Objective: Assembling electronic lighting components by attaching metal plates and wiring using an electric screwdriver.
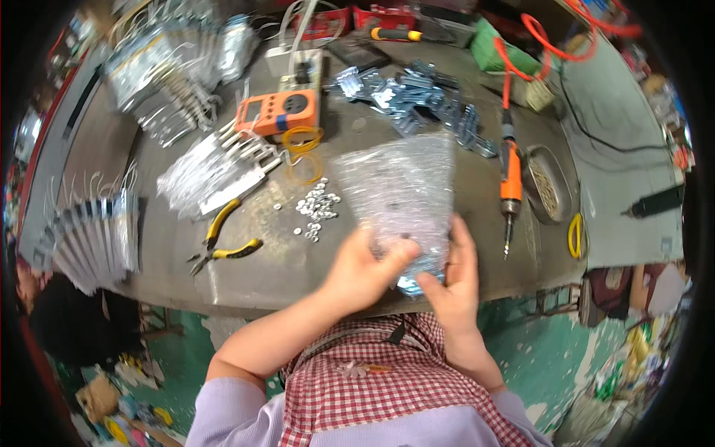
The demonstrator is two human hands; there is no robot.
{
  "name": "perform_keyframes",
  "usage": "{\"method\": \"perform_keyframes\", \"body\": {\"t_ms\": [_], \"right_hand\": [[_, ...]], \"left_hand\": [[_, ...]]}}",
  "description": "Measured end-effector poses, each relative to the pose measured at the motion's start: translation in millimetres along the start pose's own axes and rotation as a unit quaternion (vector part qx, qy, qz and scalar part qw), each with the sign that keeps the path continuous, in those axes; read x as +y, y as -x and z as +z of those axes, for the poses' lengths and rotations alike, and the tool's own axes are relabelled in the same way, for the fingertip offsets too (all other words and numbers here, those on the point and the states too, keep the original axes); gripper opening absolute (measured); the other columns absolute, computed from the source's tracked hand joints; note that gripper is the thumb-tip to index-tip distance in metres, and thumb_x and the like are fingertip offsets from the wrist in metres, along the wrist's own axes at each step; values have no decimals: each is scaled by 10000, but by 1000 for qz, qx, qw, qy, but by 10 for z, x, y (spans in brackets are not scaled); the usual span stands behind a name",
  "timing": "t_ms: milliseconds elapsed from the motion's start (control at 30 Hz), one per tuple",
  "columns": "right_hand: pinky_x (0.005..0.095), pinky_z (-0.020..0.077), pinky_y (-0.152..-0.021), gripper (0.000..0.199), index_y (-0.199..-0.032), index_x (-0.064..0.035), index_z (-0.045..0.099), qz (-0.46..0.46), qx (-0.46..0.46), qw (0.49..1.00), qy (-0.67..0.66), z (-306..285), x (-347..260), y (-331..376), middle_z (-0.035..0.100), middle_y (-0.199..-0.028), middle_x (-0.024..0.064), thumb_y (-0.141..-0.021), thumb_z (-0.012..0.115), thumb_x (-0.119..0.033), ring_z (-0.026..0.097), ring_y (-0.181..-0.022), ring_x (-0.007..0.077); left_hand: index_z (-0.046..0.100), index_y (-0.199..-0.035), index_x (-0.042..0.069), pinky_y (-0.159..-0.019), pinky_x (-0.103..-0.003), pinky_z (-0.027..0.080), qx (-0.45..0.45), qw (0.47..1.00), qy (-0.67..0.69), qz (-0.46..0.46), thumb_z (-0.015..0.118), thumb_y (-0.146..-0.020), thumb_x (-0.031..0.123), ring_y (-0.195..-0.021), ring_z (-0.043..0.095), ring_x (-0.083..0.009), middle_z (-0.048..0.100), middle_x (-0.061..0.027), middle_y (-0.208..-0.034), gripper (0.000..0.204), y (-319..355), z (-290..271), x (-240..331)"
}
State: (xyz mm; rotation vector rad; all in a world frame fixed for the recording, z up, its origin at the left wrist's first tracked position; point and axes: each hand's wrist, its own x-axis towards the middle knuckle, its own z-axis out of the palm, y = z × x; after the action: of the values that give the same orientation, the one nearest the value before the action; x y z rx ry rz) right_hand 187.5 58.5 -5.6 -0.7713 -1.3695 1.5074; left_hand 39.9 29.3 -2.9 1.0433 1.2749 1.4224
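The plastic-wrapped bundle point(395, 179) is held at its near end between both hands: the left hand point(361, 270) curls round its left side, thumb on top, and the right hand point(456, 289) pinches its right edge. Wrapping looks mostly done, though whether the bluish end is sealed I cannot tell. Left of the hands lie small white parts point(318, 207) and pliers point(222, 237); right, a power screwdriver point(511, 179); beyond, unwrapped bluish pieces point(414, 95) remain on the desk point(275, 270).

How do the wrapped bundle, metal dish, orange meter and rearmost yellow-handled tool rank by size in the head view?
Wrapped bundle
Metal dish and orange meter: too alike to rank
Yellow-handled tool
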Motion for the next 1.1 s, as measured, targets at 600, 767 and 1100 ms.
{"method": "perform_keyframes", "body": {"t_ms": [600, 767, 1100], "right_hand": [[364, 442, -777, 397, -1070, -60, 572, -238, 17, 717, 655, -589, -43, -139, 542, -946, 128, -687, 678, -37, 533, -890, 295], [323, 432, -843, 367, -1131, 5, 517, 5, 20, 964, 265, -689, 216, -213, 556, -1049, 127, -790, 622, -80, 551, -961, 262], [309, 440, -877, 515, -1289, 11, 363, 275, -222, 878, -322, 425, 330, -758, 511, -1159, 98, -858, 601, -142, 521, -1039, 159]], "left_hand": [[590, -775, 11, -730, -373, 458, 14, 807, -554, 205, 651, -693, 10, -799, 549, -306, 567, -106, -796, 101, -713, -1369, -72], [584, -839, 3, -757, -281, 452, 34, 908, -415, 43, 589, -787, 37, -842, 591, -136, 627, -66, -836, 62, -708, -1334, 214], [603, -1020, 29, -756, -344, 480, -46, 961, -265, 72, 608, -797, 87, -886, 590, -232, 630, -76, -965, 230, -376, -1034, 325]]}}
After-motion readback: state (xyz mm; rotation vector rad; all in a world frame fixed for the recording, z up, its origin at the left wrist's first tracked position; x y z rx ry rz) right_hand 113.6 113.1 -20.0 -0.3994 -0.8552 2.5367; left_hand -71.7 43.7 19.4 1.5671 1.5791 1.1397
